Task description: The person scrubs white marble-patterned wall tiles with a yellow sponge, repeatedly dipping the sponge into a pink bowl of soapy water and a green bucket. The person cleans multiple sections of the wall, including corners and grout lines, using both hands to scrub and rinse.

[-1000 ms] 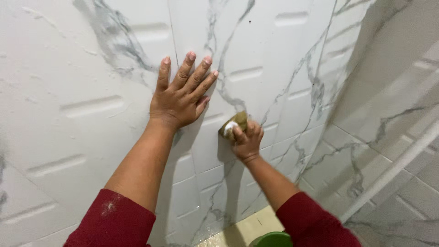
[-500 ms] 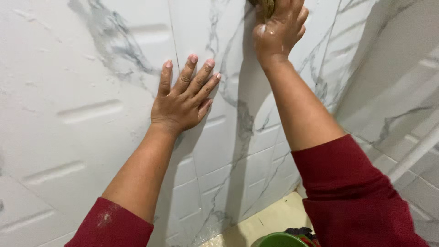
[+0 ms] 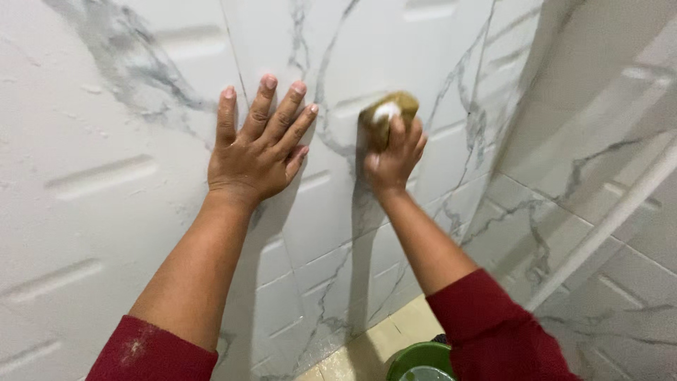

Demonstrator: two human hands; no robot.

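Note:
My left hand (image 3: 255, 147) lies flat on the white marble-patterned tiled wall (image 3: 106, 106), fingers spread and pointing up. My right hand (image 3: 393, 156) presses a yellow-brown sponge (image 3: 384, 113) with white foam against the same wall, just right of the left hand. The fingers curl over the sponge's lower part. Both forearms are bare, with dark red sleeves pushed up near the bottom of the view.
A second tiled wall (image 3: 606, 106) meets this one in a corner on the right. A white pipe (image 3: 606, 226) runs diagonally across that wall. A green bucket rim (image 3: 416, 361) shows at the bottom, on beige floor tiles (image 3: 360, 353).
My right hand with the sponge swept up the wall to the top edge, then came back down to beside the left hand. The left hand stayed flat on the wall.

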